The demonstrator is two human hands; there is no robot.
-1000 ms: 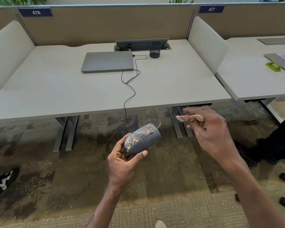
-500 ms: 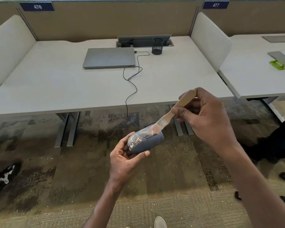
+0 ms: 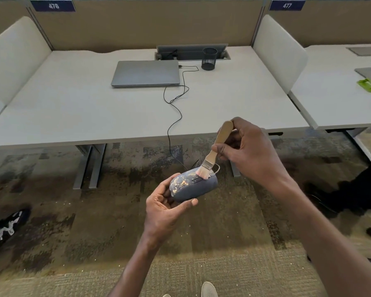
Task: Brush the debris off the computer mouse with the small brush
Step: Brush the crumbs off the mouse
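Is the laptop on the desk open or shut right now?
Shut. The laptop lies flat on the desk with its lid down; only the grey top shows, no screen or keyboard.

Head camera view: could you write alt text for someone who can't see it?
A person's right hand holds a small wooden brush with its bristles on a debris-speckled grey computer mouse gripped in the left hand, above carpet. Behind, a desk holds a closed laptop and a black mesh cup.
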